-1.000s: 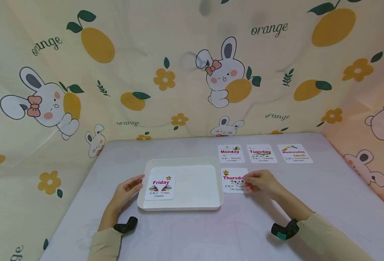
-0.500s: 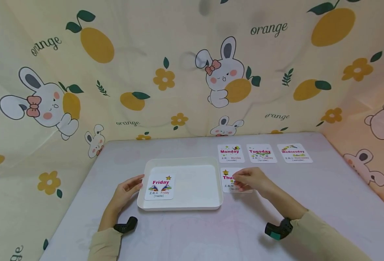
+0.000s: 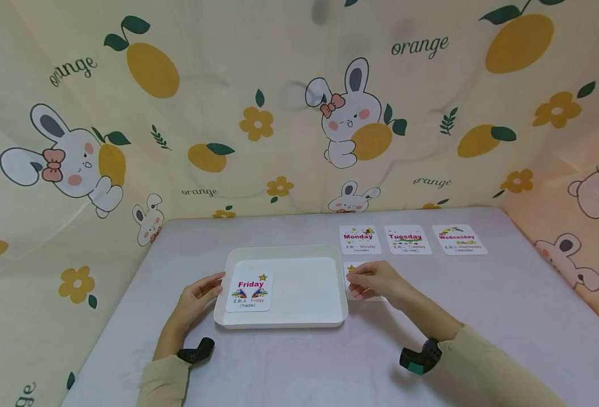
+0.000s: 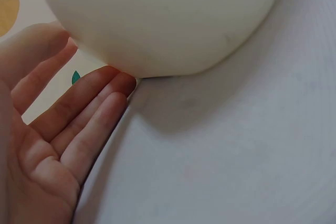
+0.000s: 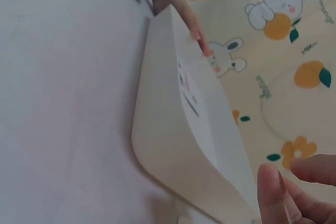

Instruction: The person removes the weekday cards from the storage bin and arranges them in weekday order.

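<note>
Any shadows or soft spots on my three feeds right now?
Head view: fairly sharp, Friday card readable, a soft shadow on the table below the right hand; left wrist view: dim, the tray casting a darker shadow near the left hand; right wrist view: softer than the head view, the card's print seen too slanted to read.

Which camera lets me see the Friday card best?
The head view: the Friday card lies face up in the white tray, its word easy to read. The right wrist view shows only a slanted, unreadable bit inside the tray. The left wrist view shows none of it.
</note>
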Tool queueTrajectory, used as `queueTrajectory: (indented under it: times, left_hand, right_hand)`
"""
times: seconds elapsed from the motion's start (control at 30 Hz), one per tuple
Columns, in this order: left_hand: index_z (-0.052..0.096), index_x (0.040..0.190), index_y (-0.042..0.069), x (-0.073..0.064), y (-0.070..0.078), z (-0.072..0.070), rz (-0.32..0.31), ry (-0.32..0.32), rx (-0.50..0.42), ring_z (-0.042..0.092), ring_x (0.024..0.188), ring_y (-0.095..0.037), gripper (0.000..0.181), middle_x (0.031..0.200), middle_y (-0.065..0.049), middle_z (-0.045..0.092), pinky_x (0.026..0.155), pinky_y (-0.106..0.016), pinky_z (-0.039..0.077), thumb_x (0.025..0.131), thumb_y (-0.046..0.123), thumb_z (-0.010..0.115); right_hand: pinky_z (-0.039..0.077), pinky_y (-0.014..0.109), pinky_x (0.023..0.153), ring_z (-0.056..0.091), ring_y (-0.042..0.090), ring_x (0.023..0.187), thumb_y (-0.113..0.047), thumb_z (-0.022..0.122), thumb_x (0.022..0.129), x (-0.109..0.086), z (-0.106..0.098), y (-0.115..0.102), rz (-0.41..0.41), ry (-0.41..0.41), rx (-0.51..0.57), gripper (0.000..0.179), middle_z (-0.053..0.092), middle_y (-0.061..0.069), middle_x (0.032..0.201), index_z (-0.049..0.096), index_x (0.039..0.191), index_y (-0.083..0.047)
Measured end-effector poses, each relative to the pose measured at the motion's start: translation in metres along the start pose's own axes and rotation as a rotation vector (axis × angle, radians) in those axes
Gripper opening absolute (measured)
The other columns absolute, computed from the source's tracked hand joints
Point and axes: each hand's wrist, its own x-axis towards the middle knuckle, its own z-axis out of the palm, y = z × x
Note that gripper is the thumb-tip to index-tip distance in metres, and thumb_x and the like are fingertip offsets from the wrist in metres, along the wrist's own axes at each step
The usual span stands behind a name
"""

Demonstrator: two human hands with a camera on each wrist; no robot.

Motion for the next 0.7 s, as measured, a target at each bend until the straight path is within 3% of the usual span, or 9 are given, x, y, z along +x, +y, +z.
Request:
queueTrajectory:
  times: [0.43, 0.7]
  left_hand:
    - [0.055, 0.135, 0.006, 0.000, -0.002, 0.000, 0.021, -0.004, -0.009, 0.056, 0.098, 0.016, 0.047, 0.133, -0.021, 0.059, 0.087, -0.005, 0.044, 0.093, 0.025, 0.064]
    - [0.055, 0.135, 0.007, 0.000, -0.001, 0.000, 0.009, -0.007, -0.011, 0.055, 0.099, 0.016, 0.049, 0.135, -0.021, 0.059, 0.088, -0.004, 0.044, 0.093, 0.028, 0.064]
  right_hand:
    - [0.059, 0.024, 0.064, 0.064, 0.007, 0.063, -0.011, 0.060, 0.093, 0.013, 0.025, -0.015, 0.006, -0.024, 0.045, 0.033, 0.071, 0.011, 0.082, 0.058, 0.116, 0.014]
    - [0.059, 0.024, 0.065, 0.066, 0.007, 0.065, -0.010, 0.059, 0.094, 0.022, 0.044, -0.017, -0.005, -0.055, 0.085, 0.032, 0.071, 0.005, 0.079, 0.058, 0.115, 0.014]
